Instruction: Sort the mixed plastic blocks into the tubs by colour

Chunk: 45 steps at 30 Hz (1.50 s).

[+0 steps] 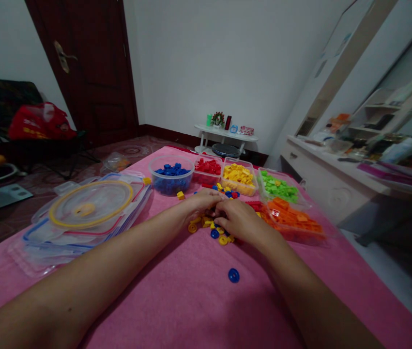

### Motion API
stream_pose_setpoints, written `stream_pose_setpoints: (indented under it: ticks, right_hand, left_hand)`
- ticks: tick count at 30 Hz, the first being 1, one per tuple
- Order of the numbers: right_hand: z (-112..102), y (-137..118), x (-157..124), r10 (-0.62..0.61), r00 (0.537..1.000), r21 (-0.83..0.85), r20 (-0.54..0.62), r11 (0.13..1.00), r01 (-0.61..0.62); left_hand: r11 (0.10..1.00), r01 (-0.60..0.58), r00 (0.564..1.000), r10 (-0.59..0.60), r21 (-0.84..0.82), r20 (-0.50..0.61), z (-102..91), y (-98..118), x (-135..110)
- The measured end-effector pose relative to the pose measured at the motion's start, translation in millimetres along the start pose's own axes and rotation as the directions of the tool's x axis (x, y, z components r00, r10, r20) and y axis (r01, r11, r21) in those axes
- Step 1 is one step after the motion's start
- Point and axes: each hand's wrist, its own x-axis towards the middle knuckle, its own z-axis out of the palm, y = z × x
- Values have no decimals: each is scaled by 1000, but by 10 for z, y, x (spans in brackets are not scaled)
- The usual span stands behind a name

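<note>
Both my hands rest on a small heap of loose coloured pieces (213, 231) on a pink cloth (191, 300). My left hand (204, 201) lies palm down with fingers curled over the heap. My right hand (240, 220) is beside it, fingers bent and pinched into the pieces; what they hold is hidden. Yellow rings and a blue round piece show under my hands. One blue round piece (234, 275) lies alone nearer to me. A yellow piece (180, 195) sits near the blue bowl.
Behind the heap stand a round bowl of blue pieces (171, 175) and tubs of red (207, 167), yellow (239, 176), green (279, 186) and orange (295, 222) pieces. A stack of clear lids (85, 213) lies at left. A white dresser (336, 179) is at right.
</note>
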Motion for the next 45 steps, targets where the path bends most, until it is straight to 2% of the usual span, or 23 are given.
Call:
stream_pose_setpoints:
  ticks: [5,15,21,30,45]
  right_hand:
    - [9,0,3,-15,1000,-7,2,1000,15]
    - [14,6,8,7,1000,-33,30,999,-6]
    - [21,-6,15,12,999,-93,30,996,-9]
    - [44,-14,26,39,998,-156,45,987,-32]
    - [84,-13,34,31,999,-193,25,981,-26]
  left_hand:
    - [999,33,999,-33,1,-13,18,-1,-31]
    - [999,26,999,-26,-19,-22,18,-33,-43]
    - [1000,-4,1000,4,11,20,-6,-97,-15]
    - [999,25,999,-26,35,22,27,-38,-67]
    - [998,-17,1000,18,67,-5,31,-125,-38]
